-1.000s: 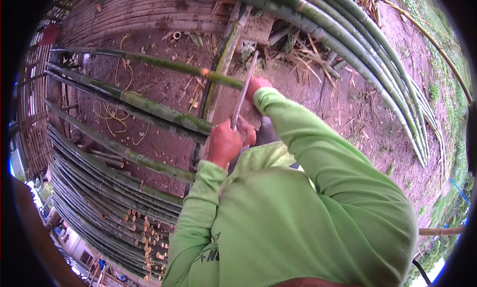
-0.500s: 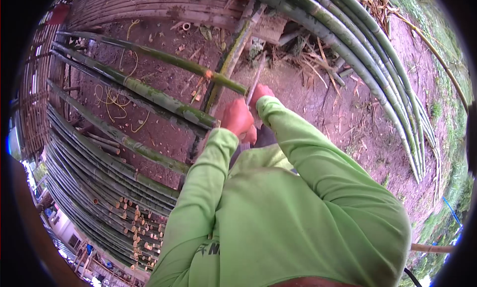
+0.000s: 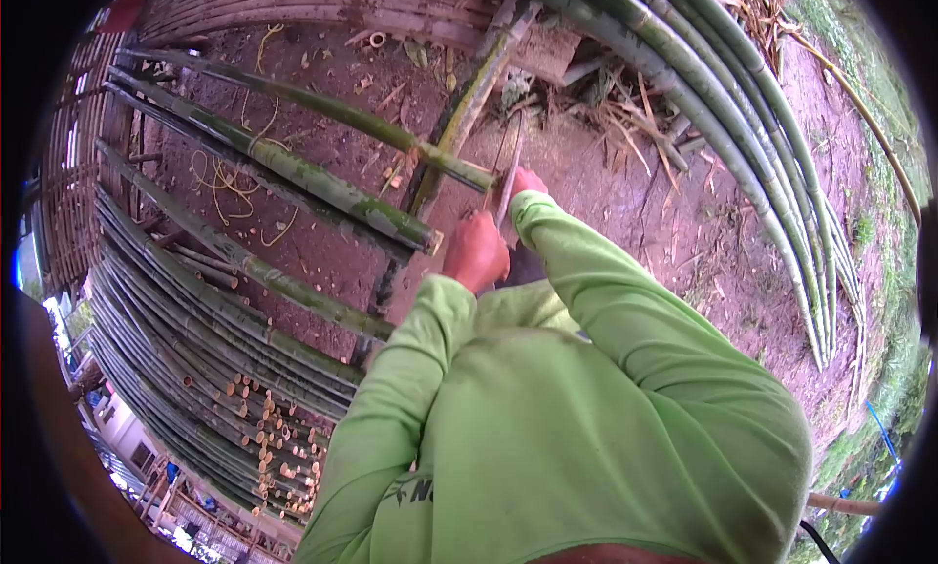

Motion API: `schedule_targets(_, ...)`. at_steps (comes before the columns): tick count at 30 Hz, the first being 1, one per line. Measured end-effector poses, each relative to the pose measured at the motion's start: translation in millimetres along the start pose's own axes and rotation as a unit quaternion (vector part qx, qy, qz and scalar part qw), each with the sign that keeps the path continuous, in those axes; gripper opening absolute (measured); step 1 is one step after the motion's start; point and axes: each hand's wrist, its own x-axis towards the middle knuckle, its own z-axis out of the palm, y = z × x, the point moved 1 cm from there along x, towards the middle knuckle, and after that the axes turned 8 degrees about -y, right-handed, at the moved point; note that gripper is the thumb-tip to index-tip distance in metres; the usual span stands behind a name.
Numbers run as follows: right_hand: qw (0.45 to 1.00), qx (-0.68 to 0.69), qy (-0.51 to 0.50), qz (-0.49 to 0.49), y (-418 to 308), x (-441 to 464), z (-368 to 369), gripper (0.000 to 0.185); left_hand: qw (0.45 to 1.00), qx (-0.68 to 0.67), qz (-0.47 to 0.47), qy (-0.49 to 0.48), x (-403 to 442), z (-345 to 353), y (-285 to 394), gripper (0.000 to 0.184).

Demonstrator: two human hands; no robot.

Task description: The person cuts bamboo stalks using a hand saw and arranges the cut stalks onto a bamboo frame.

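My left hand (image 3: 477, 251) is closed in a fist around the lower end of a long thin tool (image 3: 510, 173), which looks like a saw blade and slants up and away from me. Just left of the blade lies the near end of a green bamboo pole (image 3: 459, 170). On the blade's other side, my right hand (image 3: 529, 182) is closed beside the pole end; what its fingers grip is hidden. Under the pole runs a slanted split bamboo support (image 3: 467, 110). Another thick bamboo pole (image 3: 332, 191) ends to the left of my left hand.
Stacked bamboo poles (image 3: 186, 330) fill the lower left. Long bent poles (image 3: 728, 125) arch across the upper right. Bamboo scraps (image 3: 630, 125) lie on the dirt ground, and yellow cord (image 3: 227, 188) lies between poles at the left.
My left hand first moved up and right toward the pole end, then slightly down. The view has shifted, and a gap now shows between the pole end and my right hand.
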Motion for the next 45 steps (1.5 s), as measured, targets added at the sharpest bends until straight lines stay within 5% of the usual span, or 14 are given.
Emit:
schedule_targets(2,0.999,0.015,0.039,0.005,15,30,21,0.032,0.994,0.041,0.059,0.080,-1,24,-26,0.012)
schedule_targets(8,1.000,-0.003,0.010,-0.008,4,8,-1,0.031,0.999,0.042,-0.012,0.002,-86,-1,-24,0.012)
schedule_targets(21,0.997,-0.037,0.059,0.021,9,19,10,0.030,0.994,0.050,0.037,0.086,-1,47,-45,0.020)
schedule_targets(32,0.993,-0.105,0.059,-0.012,13,13,-44,0.030,0.993,-0.083,0.027,0.083,-125,22,-47,0.010)
schedule_targets(38,0.993,-0.024,0.115,-0.006,12,4,-48,0.042,0.996,-0.025,0.056,0.059,-87,25,-30,0.016)
schedule_targets(45,0.992,-0.027,0.125,0.016,23,19,-53,0.035,0.992,-0.091,0.061,0.070,-85,3,-19,0.017)
